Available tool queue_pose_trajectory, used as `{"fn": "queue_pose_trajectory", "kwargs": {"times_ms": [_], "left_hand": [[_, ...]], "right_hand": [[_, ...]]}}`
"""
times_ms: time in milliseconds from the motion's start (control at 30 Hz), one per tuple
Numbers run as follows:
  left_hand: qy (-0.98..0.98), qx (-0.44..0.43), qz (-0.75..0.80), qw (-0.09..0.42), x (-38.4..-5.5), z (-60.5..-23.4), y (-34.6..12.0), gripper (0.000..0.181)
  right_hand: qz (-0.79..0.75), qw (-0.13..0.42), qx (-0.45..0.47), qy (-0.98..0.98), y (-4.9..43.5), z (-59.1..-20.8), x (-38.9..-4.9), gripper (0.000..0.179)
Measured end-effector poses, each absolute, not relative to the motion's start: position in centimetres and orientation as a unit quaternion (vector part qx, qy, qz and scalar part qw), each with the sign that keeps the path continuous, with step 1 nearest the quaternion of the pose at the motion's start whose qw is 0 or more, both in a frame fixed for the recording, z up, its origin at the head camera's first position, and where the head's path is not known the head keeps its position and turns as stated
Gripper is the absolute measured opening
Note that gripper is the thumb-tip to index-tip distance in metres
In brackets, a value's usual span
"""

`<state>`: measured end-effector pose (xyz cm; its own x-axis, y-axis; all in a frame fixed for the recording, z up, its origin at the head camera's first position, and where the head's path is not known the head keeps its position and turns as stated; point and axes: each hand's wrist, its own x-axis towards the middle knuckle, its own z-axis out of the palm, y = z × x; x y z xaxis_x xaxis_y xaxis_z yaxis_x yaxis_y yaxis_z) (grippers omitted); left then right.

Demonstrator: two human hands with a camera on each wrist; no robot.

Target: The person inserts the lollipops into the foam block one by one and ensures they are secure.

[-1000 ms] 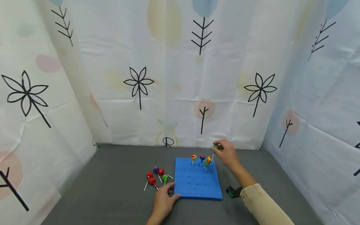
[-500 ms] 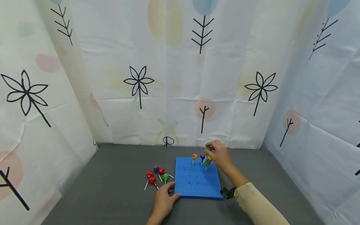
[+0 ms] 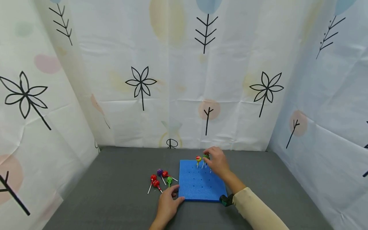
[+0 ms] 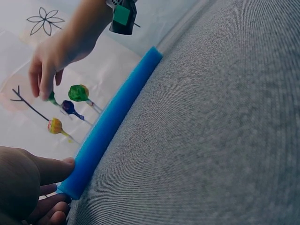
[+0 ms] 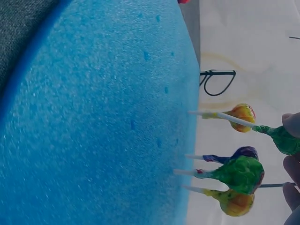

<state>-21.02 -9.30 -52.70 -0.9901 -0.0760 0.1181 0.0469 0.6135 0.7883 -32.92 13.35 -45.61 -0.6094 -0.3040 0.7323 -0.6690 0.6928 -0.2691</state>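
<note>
A blue foam board (image 3: 201,190) with rows of small holes lies on the table. My left hand (image 3: 167,204) grips its near left corner, thumb against the edge in the left wrist view. Over the board's far part, my right hand (image 3: 217,162) pinches a green lollipop (image 5: 284,139) by its wrapped head, the white stick angled towards the board. Standing by their sticks in the far part are a yellow lollipop (image 5: 243,118), a purple lollipop (image 5: 246,152), another green lollipop (image 5: 241,174) and a second yellow one, partly hidden by my right hand in the head view.
Left of the board lie loose lollipops: several red ones (image 3: 156,183), a purple one (image 3: 159,172) and a green one (image 3: 169,180), close to my left hand. A grey cloth covers the table (image 3: 120,191). Patterned white curtains (image 3: 172,95) surround it at the back and sides.
My right hand has moved left and slightly lower over the board with the green lollipop, from the far right corner towards the purple one. My left hand stays at its corner.
</note>
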Motion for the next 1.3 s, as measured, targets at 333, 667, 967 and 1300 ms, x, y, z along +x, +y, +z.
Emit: {"fn": "queue_pose_trajectory", "kwargs": {"times_ms": [333,667,967,1300], "left_hand": [[-0.894,0.019,-0.444,0.055,-21.1,-52.4,-9.2,0.046],[-0.896,0.016,-0.44,0.061,-21.1,-52.4,-9.2,0.046],[-0.896,0.022,-0.44,0.056,-21.1,-52.5,-9.1,0.046],[-0.896,0.014,-0.438,0.07,-21.1,-52.6,-9.2,0.046]], "right_hand": [[0.235,0.339,0.297,-0.861,12.3,-46.5,-33.2,0.025],[0.213,0.333,0.295,-0.87,11.9,-47.6,-33.3,0.024],[0.212,0.338,0.294,-0.869,11.6,-47.8,-33.2,0.026],[0.218,0.321,0.295,-0.873,11.6,-47.8,-32.9,0.025]]}}
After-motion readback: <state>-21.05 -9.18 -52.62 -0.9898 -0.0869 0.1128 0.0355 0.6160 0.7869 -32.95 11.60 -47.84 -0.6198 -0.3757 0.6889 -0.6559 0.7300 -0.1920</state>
